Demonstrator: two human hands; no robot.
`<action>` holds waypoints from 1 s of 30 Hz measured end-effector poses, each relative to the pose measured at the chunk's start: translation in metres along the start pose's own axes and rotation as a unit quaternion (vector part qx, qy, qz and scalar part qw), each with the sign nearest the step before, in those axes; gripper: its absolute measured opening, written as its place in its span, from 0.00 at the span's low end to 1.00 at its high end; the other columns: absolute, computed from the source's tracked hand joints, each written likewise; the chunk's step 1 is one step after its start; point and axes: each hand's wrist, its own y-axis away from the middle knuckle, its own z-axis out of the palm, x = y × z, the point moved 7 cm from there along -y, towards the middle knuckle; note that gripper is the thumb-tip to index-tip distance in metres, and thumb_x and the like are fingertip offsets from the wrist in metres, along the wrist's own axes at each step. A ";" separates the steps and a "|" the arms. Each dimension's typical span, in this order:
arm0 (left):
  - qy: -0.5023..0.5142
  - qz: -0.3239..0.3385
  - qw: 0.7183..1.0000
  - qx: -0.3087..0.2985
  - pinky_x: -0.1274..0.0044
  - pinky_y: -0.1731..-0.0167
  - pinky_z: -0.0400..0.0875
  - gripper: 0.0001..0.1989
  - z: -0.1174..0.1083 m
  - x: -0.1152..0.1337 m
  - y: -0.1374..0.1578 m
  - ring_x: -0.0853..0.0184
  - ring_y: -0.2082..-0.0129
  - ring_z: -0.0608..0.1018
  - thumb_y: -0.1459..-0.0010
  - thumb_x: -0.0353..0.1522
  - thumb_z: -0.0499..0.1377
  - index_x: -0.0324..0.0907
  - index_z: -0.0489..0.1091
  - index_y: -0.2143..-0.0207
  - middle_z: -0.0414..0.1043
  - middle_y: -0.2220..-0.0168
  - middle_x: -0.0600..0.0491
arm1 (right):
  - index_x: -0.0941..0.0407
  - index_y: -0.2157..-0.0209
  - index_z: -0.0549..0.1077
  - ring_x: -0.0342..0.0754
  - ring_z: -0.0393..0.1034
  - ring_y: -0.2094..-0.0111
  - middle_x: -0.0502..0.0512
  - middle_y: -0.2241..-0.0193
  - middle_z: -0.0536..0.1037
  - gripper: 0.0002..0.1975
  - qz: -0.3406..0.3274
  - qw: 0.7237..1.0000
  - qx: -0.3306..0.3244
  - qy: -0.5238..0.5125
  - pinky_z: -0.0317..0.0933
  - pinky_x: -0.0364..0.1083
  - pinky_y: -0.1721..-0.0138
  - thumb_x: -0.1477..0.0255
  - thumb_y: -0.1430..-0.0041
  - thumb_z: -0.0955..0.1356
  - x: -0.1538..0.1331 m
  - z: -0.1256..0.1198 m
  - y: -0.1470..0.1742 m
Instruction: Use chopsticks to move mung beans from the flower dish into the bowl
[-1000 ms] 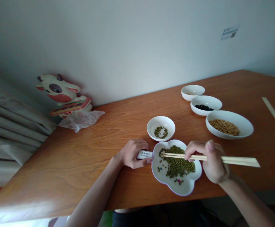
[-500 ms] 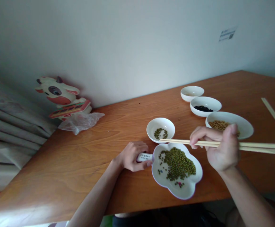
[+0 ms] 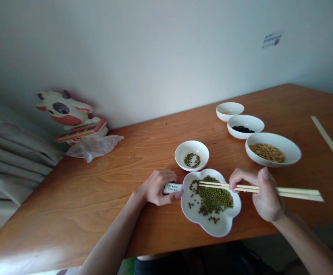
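My left hand (image 3: 160, 188) is closed round the handle of a white flower-shaped dish (image 3: 223, 226) with a lilac rim. Green mung beans (image 3: 215, 199) lie heaped in the dish, with a few scattered toward its left side. A pair of wooden chopsticks (image 3: 294, 193) is gripped in my right hand (image 3: 259, 193). Their tips are over the upper left of the heap; whether they pinch a bean I cannot tell. Just behind the dish stands a small white bowl (image 3: 179, 156) with some mung beans (image 3: 191, 160) at its bottom.
Back right, three white bowls stand in a row: one with tan beans (image 3: 266, 152), one with black beans (image 3: 242, 129), and a small bowl (image 3: 230, 110). A chopstick sleeve-like pale strip (image 3: 325, 134) lies far right. A cow toy (image 3: 71, 118) and clear plastic bag (image 3: 94, 148) sit left.
My right hand has brought the chopstick tips from the small bowl's near rim down over the mung beans in the dish. My left hand keeps its hold. The view has shifted slightly.
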 end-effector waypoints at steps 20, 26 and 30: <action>0.022 -0.010 1.000 -0.009 0.72 0.66 0.66 0.15 0.001 -0.002 0.000 0.63 0.69 0.74 0.36 0.44 0.59 0.41 0.71 0.65 0.74 0.69 0.49 | 0.51 0.74 0.78 0.53 0.70 0.73 0.56 0.77 0.77 0.41 0.014 1.000 0.010 -0.012 0.57 0.52 0.70 0.43 0.27 0.48 -0.007 0.009 -0.006; 0.061 -0.058 0.996 -0.034 0.75 0.68 0.64 0.19 -0.002 -0.005 0.003 0.66 0.71 0.72 0.32 0.46 0.57 0.41 0.71 0.69 0.72 0.72 0.51 | 0.52 0.78 0.79 0.51 0.67 0.76 0.56 0.80 0.74 0.44 0.024 0.995 0.069 -0.071 0.58 0.51 0.72 0.41 0.29 0.49 -0.011 -0.006 -0.010; 0.182 -0.186 0.960 -0.106 0.80 0.75 0.61 0.21 0.003 -0.007 0.011 0.71 0.75 0.72 0.28 0.48 0.56 0.39 0.73 0.61 0.73 0.72 0.54 | 0.53 0.79 0.80 0.49 0.66 0.77 0.57 0.82 0.74 0.45 0.037 0.989 0.101 -0.104 0.57 0.50 0.74 0.40 0.29 0.49 -0.014 -0.017 -0.013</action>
